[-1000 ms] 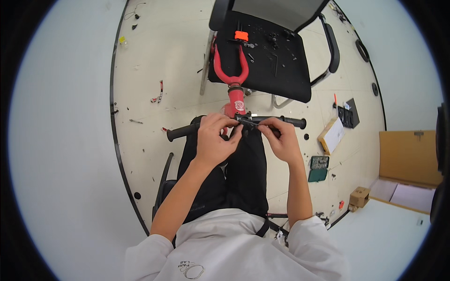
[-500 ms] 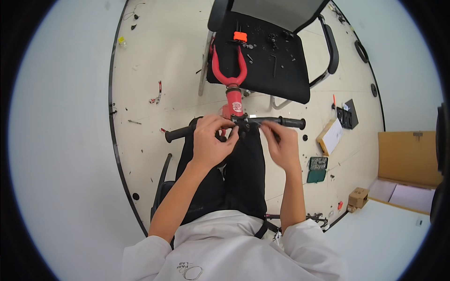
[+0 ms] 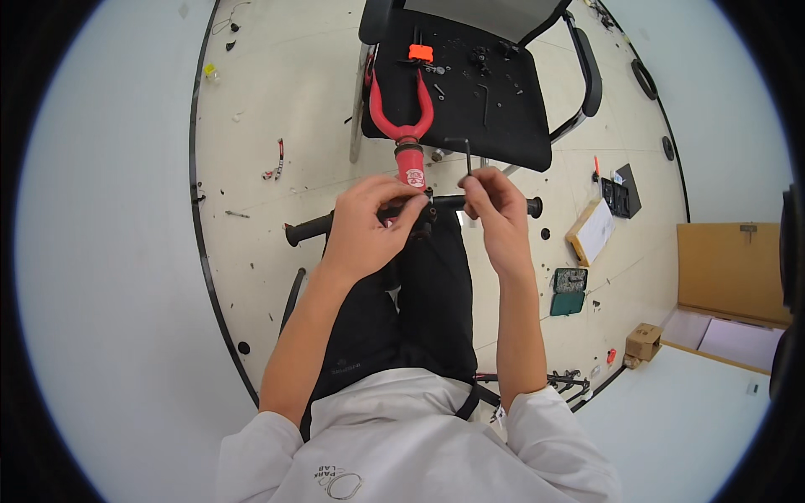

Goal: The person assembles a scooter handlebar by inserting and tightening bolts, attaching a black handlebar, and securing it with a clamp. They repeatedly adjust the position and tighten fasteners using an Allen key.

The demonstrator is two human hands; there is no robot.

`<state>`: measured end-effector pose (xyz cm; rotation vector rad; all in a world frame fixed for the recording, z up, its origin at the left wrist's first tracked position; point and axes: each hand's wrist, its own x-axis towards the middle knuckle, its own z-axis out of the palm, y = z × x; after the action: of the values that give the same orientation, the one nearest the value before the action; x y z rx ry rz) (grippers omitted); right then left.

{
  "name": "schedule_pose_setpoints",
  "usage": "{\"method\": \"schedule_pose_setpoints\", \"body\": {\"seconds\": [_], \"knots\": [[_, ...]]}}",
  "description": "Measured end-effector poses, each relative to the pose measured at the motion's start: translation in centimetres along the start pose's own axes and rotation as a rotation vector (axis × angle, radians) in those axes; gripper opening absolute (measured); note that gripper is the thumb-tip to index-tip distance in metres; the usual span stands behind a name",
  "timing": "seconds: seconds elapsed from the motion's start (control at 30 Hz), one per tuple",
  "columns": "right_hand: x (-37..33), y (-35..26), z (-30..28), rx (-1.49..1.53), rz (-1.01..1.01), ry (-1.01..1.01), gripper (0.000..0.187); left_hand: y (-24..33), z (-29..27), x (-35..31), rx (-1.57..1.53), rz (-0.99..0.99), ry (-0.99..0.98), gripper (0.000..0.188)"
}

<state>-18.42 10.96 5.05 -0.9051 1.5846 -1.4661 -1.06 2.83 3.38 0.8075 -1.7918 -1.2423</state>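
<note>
My right hand [image 3: 493, 199] pinches a black hex key [image 3: 469, 159] between thumb and fingers, its long arm pointing away from me and its short bent end turned left, clear of the other parts. My left hand [image 3: 376, 220] has thumb and fingertips drawn together at the dark clamp [image 3: 430, 214] midway along the handlebar; I can't tell whether they're gripping anything. The handlebar [image 3: 309, 230] lies crosswise over my thighs, its two ends showing outside my hands. Beyond the clamp runs a red tube [image 3: 410, 162] with a round pale sticker, then a red fork [image 3: 405, 132] whose prongs point away from me, over the left part of the chair seat [image 3: 511, 134]. Toward the seat's right edge lies a second hex key [image 3: 485, 107], and a small bolt [image 3: 439, 92] sits just right of the fork. An orange block [image 3: 420, 54] is near the far left corner; black parts [image 3: 508, 49] lie near the far right corner.
</note>
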Motion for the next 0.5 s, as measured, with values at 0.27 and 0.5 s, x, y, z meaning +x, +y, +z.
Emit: {"method": "schedule_pose_setpoints", "body": {"seconds": [0.27, 0.5], "knots": [[2.0, 1.1, 0.6, -0.144, -0.121, -0.135, 0.014, -1.9, 0.5, 1.5, -0.09, -0.172, -0.272, 0.013], [2.2, 1.0, 1.3, -0.216, -0.158, -0.165, 0.012, -2.7, 0.4, 1.7, -0.063, -0.121, -0.267, 0.016]]}}
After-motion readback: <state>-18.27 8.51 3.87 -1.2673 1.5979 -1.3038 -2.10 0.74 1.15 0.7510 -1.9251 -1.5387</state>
